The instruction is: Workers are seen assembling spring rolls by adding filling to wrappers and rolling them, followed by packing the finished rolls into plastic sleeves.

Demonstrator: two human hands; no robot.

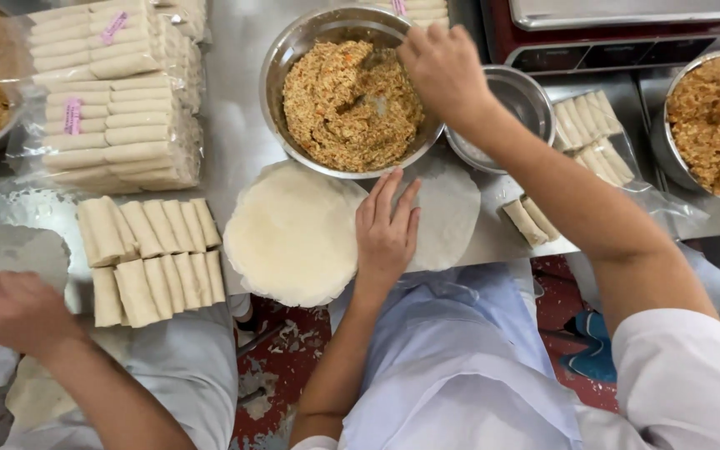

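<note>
Filling bowl [352, 104] under right hand [443, 67]

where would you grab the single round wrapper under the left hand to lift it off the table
Take the single wrapper by its thin near edge, which seems to reach the table rim, coming from the person's own side. It lies flat and limp, so only an edge can be pinched. The left hand rests on its left part, beside the wrapper stack; the far side is crowded by the filling bowl, where the right hand is.

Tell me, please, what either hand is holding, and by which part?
The left hand holds nothing; it lies flat on a round wrapper. The right hand reaches into the filling bowl; its hold cannot be told.
</note>
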